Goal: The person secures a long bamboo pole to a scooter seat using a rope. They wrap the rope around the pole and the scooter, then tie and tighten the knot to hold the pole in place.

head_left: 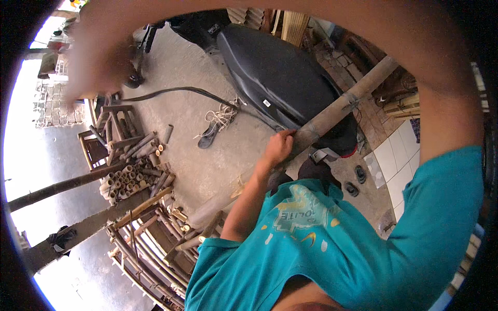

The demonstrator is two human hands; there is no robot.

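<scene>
A long bamboo pole slants across in front of me, from the upper right down to the lower left. My left hand is closed over it near its middle, fingers curled against the surface. Beside that hand, a long black strip meets the pole and runs leftward above the floor. A dark binding wraps the pole farther up. My right arm is raised and arches close across the top of the view. The right hand is smeared by motion at the upper left, near the strip's far end; its fingers do not show clearly.
A black motorbike seat stands just beyond the pole. On the concrete floor lie a slipper and tangled white string. Cut bamboo pieces are stacked at left, above a bamboo frame. Dark sandals lie at right.
</scene>
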